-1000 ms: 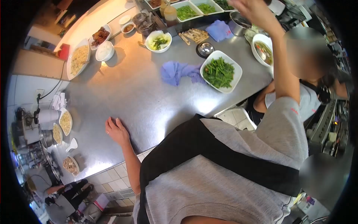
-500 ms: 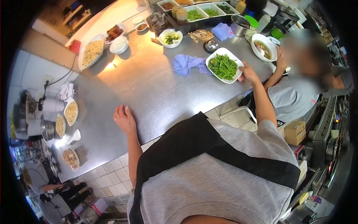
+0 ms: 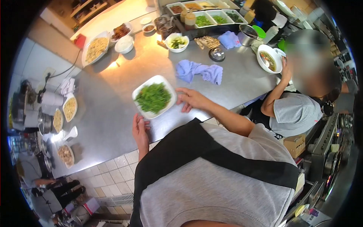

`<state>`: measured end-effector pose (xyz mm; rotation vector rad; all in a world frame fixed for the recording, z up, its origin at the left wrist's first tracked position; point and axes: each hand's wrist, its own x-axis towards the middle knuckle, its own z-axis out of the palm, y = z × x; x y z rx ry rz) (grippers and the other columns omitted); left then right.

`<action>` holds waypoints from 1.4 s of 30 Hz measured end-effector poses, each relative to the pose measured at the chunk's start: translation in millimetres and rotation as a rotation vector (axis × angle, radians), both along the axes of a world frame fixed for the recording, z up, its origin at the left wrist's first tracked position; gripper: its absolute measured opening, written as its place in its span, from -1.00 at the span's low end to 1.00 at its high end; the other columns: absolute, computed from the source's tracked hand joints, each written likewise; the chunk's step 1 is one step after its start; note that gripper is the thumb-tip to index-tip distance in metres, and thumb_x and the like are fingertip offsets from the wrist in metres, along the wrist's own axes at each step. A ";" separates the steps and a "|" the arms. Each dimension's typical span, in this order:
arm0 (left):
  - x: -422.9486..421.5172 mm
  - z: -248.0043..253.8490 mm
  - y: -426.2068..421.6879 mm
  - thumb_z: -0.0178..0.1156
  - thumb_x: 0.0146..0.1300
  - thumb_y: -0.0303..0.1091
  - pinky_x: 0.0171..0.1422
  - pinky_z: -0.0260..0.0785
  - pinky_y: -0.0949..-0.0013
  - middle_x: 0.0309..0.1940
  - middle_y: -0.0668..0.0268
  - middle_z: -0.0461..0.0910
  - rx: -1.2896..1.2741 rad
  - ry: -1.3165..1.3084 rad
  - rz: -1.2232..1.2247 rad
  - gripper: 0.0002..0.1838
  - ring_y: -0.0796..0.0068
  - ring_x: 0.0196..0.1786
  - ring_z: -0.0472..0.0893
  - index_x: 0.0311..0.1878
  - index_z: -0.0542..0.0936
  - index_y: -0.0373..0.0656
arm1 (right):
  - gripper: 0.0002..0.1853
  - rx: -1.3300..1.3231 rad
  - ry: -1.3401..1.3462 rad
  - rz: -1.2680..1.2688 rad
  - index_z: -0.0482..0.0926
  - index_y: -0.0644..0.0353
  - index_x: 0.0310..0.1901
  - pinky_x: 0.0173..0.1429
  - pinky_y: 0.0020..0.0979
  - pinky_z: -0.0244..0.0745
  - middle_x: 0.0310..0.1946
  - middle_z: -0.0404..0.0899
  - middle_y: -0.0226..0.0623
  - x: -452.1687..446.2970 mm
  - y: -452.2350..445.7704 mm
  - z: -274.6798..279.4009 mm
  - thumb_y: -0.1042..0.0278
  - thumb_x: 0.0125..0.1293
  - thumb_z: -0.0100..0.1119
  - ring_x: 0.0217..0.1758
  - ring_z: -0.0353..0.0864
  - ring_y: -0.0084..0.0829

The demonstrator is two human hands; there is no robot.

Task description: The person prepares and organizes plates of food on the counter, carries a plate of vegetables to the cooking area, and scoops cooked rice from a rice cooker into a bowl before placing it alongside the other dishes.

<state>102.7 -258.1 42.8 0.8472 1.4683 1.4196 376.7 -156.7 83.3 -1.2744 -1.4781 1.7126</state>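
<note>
A squarish white bowl [image 3: 171, 103] filled with green leafy vegetables [image 3: 153, 98] is over the metal counter in front of me. My right hand [image 3: 191, 99] grips its right rim, fingers bent around the edge. At the lower left rim is my left hand [image 3: 140, 128], its fingers apart and pointing up along the bowl; whether they touch it is hard to see. A crumpled purple cloth [image 3: 199, 71] lies beyond my right hand, with a silver call bell [image 3: 217, 54] behind it.
Dishes of pale food [image 3: 96, 49] and rice [image 3: 124, 44] stand at the back left, more dishes [image 3: 69, 108] at the left edge. Trays of greens [image 3: 219, 19] line the back. A co-worker [image 3: 297, 109] at the right has a hand by a soup bowl [image 3: 261, 60].
My right hand has brought the bowl of greens leftward from beside the purple cloth to in front of me. My left hand has shifted right to the bowl's side.
</note>
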 end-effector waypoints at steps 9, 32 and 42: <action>-10.1 5.6 -4.2 0.02 0.32 -0.42 -0.30 0.44 0.51 0.05 0.27 0.44 -0.016 -0.092 0.242 -0.45 0.52 -0.15 0.55 0.38 0.19 -0.16 | -0.80 0.966 -1.703 -0.529 0.63 0.20 -0.33 -0.12 -0.18 0.54 -0.28 0.64 -0.09 275.0 214.6 61.1 0.32 0.15 0.05 -0.13 0.63 -0.14; -41.0 8.3 -23.6 0.08 0.28 -0.38 -0.39 0.45 0.53 -0.21 0.26 0.55 -0.087 -0.089 0.519 -0.49 0.56 -0.39 0.56 0.29 0.30 -0.27 | -0.58 0.728 -0.749 0.233 0.44 0.08 0.21 0.16 -0.45 0.33 0.05 0.55 -0.17 103.6 163.9 154.4 0.47 0.29 0.00 0.07 0.52 -0.41; -16.8 -4.8 -24.1 0.07 0.26 -0.49 -0.35 0.51 0.47 -0.16 0.12 0.50 0.009 -0.205 0.459 -0.36 0.45 -0.36 0.60 0.38 0.11 -0.33 | -0.71 1.174 -0.754 0.735 0.56 0.08 0.03 -0.09 -0.13 0.45 -0.26 0.56 -0.07 -174.9 100.9 75.4 0.31 0.31 -0.01 -0.18 0.56 -0.07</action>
